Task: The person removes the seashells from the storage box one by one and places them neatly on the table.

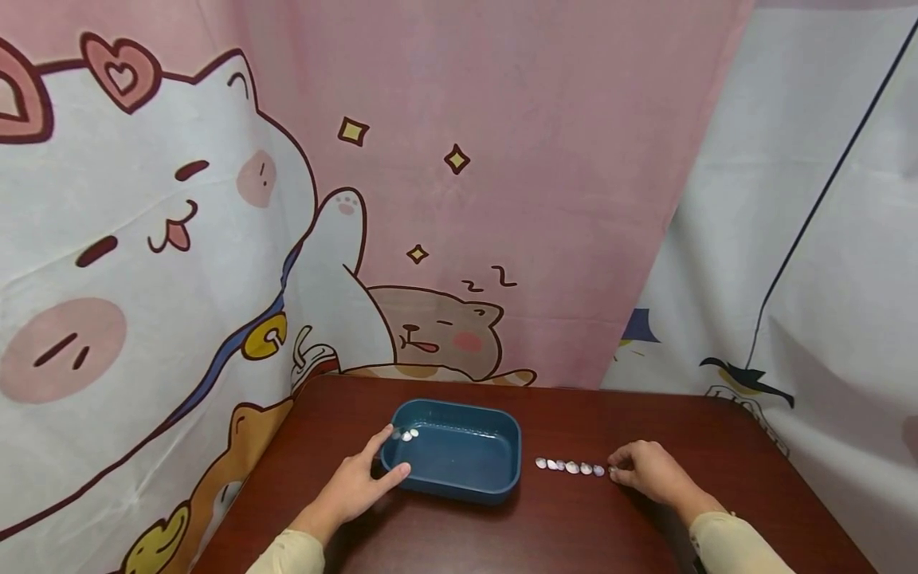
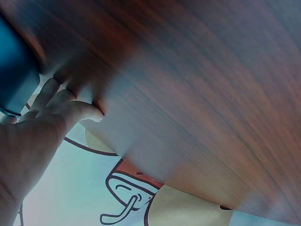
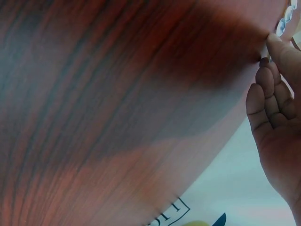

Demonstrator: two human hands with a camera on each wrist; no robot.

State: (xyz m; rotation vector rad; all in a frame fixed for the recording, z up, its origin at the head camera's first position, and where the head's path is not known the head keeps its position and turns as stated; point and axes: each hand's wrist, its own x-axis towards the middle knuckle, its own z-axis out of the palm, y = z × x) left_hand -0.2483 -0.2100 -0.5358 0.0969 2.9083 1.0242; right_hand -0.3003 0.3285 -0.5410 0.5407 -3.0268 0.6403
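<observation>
On the brown table stands a blue rectangular basin (image 1: 459, 494), with several small whitish shells (image 1: 407, 435) at its far left corner inside. My left hand (image 1: 355, 482) rests on the left end of this basin, thumb and forefinger spread apart along the rim. In the left wrist view its other fingers (image 2: 87, 111) extend down beside the wall. Right of the basin, several small shiny shells (image 1: 571, 467) lie in a row. At the right end of that row my right hand (image 1: 653, 470) pinches one small shell (image 1: 612, 470) between thumb and forefinger, low over the tabletop.
The brown wooden table (image 1: 574, 526) has rounded far corners. A printed curtain (image 1: 545, 199) with cartoon animals hangs right behind it and along both sides. A short gap of tabletop separates the basin from the row.
</observation>
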